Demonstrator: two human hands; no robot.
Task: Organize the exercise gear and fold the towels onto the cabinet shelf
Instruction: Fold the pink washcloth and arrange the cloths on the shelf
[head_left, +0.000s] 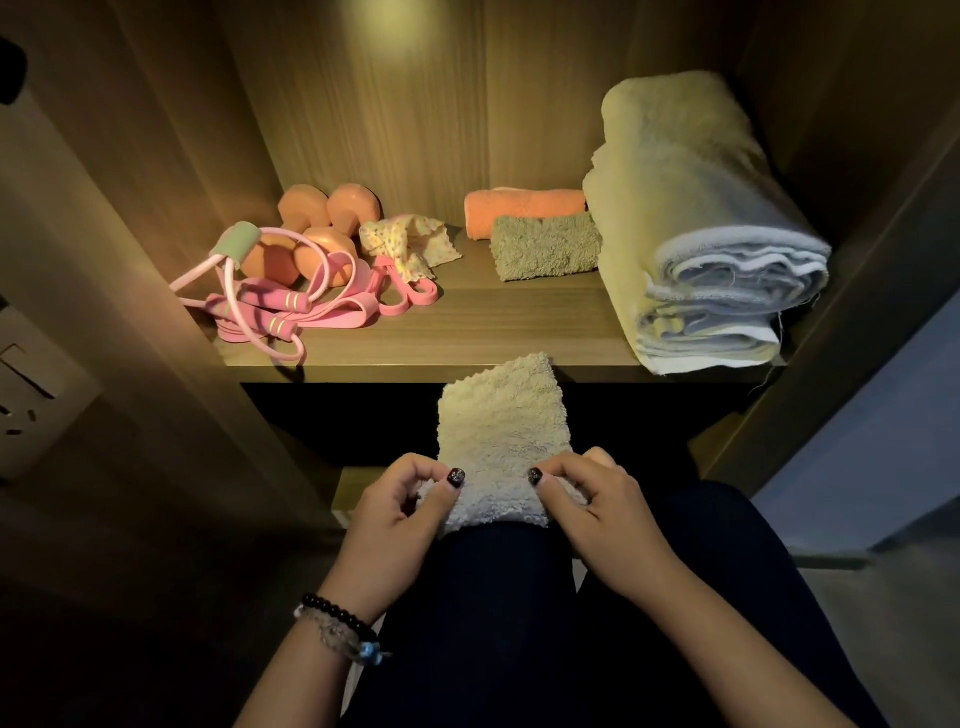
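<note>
A person's left hand (400, 506) and right hand (597, 512) each pinch a near corner of a small cream terry towel (501, 431) laid over the knee, just below the cabinet shelf (519, 332). Already on the shelf: a large folded towel (691, 228), an orange towel (524, 208) and a grey-green one (545, 247). The orange dumbbells (322, 228), pink skipping rope (270, 306) and resistance bands (395, 296) lie in a loose heap (apparently unsorted), beside a crumpled floral cloth (410, 241).

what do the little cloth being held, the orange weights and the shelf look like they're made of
Small cream cloth: looks like fluffy terry or microfibre, with nubby pile. Orange dumbbells: likely a matte rubber or vinyl coating, smooth with soft sheen. Cabinet shelf: wood-grain board, probably laminate, flat and streaked.
</note>
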